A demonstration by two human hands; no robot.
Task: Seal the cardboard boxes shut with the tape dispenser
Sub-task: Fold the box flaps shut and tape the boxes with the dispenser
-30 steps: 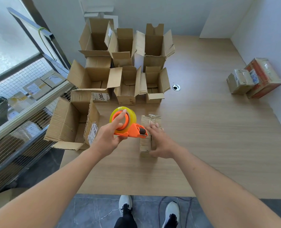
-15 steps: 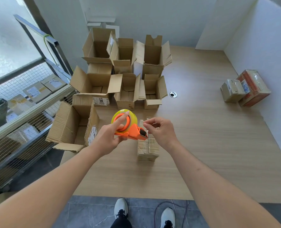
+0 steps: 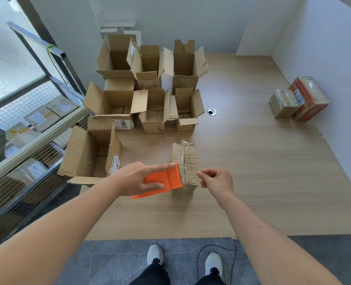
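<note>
So the small closed box (image 3: 184, 161) sits on the wooden surface (image 3: 252, 171) right in front of the person, long side pointing away, with clear tape already running down its top seam and a scrunched bit at the far end. The left hand (image 3: 138, 178) grips the orange tape dispenser (image 3: 162, 181), index finger stretched along its top edge, and the front lip of it is pressed against the near left part of the box. The roll itself is hidden from this angle. The right hand (image 3: 216, 181) hovers just right of the box, thumb and forefinger pinched together; can't tell if there's a tape end between them.

Plenty of clutter behind it: a cluster of open boxes (image 3: 150, 89) with flaps up fills the far left of the surface, and one big open box (image 3: 88, 155) hangs over the left edge, close to the left forearm. Two sealed parcels (image 3: 298, 99) sit well apart by the right wall. There's a cable hole (image 3: 211, 112) in the surface too.
</note>
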